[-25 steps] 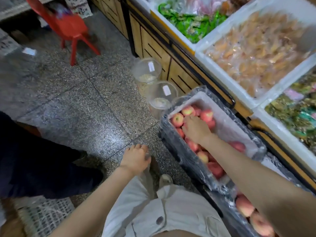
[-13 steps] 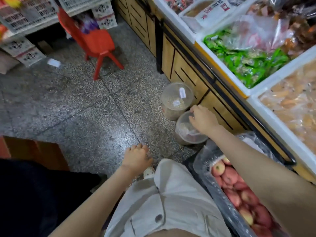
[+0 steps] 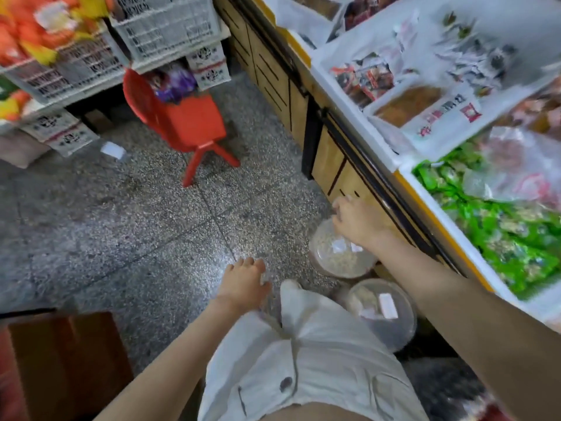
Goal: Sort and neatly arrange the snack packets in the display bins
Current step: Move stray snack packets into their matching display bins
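Observation:
White display bins (image 3: pixel 403 170) run along the right on a wooden counter. One holds green snack packets (image 3: pixel 498 226) with a clear plastic bag (image 3: pixel 516 168) lying on them. A farther bin has red and black packets (image 3: pixel 364 77), and a white printed bag (image 3: pixel 443 117) lies between. My right hand (image 3: pixel 356 221) reaches down in front of the counter, fingers spread over the far rim of a clear lidded jar (image 3: pixel 337 256) on the floor. My left hand (image 3: pixel 243 285) rests by my knee with nothing in it.
A second clear jar (image 3: pixel 379 311) stands nearer me by my leg. A red plastic chair (image 3: pixel 188 123) stands on the speckled floor ahead, under white crates (image 3: pixel 158 28). A brown box (image 3: pixel 60 363) sits at the lower left.
The view has swung left along the counter, away from the apple box. My right hand left the apples, passed the near jar and now sits over the far jar. My left hand stayed put.

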Action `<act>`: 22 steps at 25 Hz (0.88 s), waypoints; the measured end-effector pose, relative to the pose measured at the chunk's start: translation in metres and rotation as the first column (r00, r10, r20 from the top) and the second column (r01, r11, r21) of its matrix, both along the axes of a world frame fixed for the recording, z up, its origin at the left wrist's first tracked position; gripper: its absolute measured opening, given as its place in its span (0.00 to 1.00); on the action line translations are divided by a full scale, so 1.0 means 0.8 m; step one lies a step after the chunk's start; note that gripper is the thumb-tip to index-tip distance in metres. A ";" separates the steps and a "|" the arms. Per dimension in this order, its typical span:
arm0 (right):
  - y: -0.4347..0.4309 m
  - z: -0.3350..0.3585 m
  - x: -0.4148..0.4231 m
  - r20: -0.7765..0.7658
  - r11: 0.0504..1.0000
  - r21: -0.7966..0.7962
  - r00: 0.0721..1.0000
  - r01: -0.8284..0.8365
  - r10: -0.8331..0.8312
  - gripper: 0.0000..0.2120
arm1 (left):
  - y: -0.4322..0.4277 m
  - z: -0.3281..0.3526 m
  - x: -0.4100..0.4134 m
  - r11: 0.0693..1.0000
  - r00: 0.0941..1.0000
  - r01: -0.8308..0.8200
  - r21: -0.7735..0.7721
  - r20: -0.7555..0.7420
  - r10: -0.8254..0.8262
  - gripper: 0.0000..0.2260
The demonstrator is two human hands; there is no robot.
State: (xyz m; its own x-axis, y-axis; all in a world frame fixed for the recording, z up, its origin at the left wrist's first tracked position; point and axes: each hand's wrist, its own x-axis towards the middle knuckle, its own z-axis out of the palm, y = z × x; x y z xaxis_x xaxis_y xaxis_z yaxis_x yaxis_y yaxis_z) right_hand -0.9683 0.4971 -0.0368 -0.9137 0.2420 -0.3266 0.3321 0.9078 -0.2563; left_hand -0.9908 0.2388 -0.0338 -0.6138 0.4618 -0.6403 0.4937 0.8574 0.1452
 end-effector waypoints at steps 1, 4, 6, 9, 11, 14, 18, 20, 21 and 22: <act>0.014 0.002 -0.033 -0.009 1.000 -0.001 1.000 -0.001 0.001 0.13 | 0.010 0.000 -0.029 1.000 1.000 -0.016 0.012 0.002 0.016 0.18; 0.042 0.013 -0.107 -0.031 1.000 0.018 1.000 0.004 -0.003 0.15 | 0.025 0.003 -0.090 0.999 0.999 -0.032 0.018 0.003 0.032 0.18; 0.059 0.017 -0.165 -0.038 1.000 0.020 0.999 0.005 -0.004 0.14 | 0.034 0.003 -0.146 1.000 1.000 -0.027 0.016 -0.004 0.027 0.18; 0.074 0.017 -0.250 -0.038 1.000 0.017 0.999 0.023 -0.023 0.14 | 0.048 0.002 -0.249 1.000 0.999 -0.027 0.015 -0.029 0.027 0.19; 0.081 0.015 -0.310 -0.037 0.999 0.001 0.998 0.042 -0.042 0.15 | 0.057 0.006 -0.326 0.998 0.998 -0.019 0.052 -0.063 0.022 0.18; 0.085 0.016 -0.394 -0.039 0.998 0.001 0.997 0.062 -0.062 0.15 | 0.071 0.012 -0.421 0.996 0.998 0.011 0.090 -0.060 -0.005 0.18; 0.085 0.019 -0.489 -0.075 0.997 0.007 0.994 0.080 -0.079 0.15 | 0.088 0.014 -0.518 0.993 1.000 0.013 0.113 -0.008 -0.012 0.17; 0.090 0.016 -0.525 -0.084 0.994 -0.038 0.990 0.107 -0.110 0.15 | 0.098 0.013 -0.556 0.993 1.000 -0.005 0.121 0.030 0.001 0.17; 0.096 0.014 -0.546 -0.096 0.991 -0.063 0.988 0.117 -0.123 0.15 | 0.106 0.011 -0.579 0.992 0.999 -0.014 0.127 0.043 0.009 0.17; 0.104 0.012 -0.566 -0.104 0.988 -0.087 0.986 0.125 -0.133 0.14 | 0.114 0.008 -0.600 0.992 0.998 -0.021 0.124 0.054 0.014 0.16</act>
State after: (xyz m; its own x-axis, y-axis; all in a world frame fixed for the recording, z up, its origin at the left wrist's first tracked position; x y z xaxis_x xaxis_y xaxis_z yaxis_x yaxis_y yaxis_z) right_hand -1.4209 0.5800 -0.0269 -0.9076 0.3373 -0.2501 0.4112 0.8341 -0.3676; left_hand -1.4712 0.3302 -0.0271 -0.5895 0.5295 -0.6100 0.4677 0.8395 0.2767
